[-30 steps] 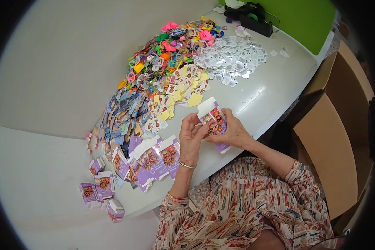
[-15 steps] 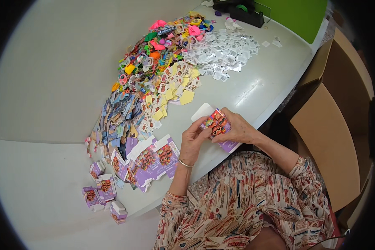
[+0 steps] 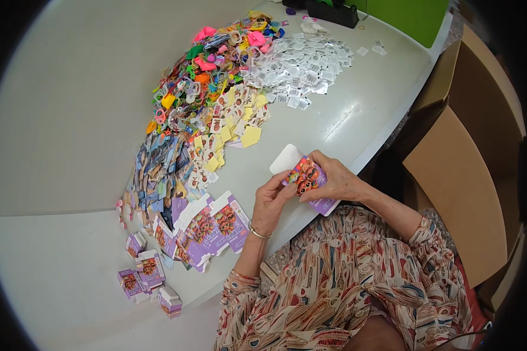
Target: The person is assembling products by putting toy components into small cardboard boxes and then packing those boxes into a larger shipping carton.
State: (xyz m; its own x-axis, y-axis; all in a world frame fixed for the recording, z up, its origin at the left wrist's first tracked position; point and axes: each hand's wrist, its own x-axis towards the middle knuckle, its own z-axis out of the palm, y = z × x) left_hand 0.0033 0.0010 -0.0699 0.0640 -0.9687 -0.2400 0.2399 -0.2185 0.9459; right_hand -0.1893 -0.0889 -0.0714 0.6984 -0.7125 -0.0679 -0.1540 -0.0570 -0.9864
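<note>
Between my two hands is a small purple cardboard box with cartoon characters on its face. Its white flap stands open at the far left end. My left hand pinches the left side, thumb on the front. Fingers of my right hand wrap round the right side, with the thumb across the front. Left of my left wrist lie several flat purple cartons, overlapping. Past them, several folded purple boxes stand at the lower left.
Heaped on the table are colourful plastic trinkets, white sachets, yellow-backed sticker cards and bluish folded papers. A black tape dispenser stands at the far edge. At right is a large open brown carton.
The view has shifted slightly, so the heaps appear farther left. The box has tilted a little in my hands, and its front shows more between my thumbs.
</note>
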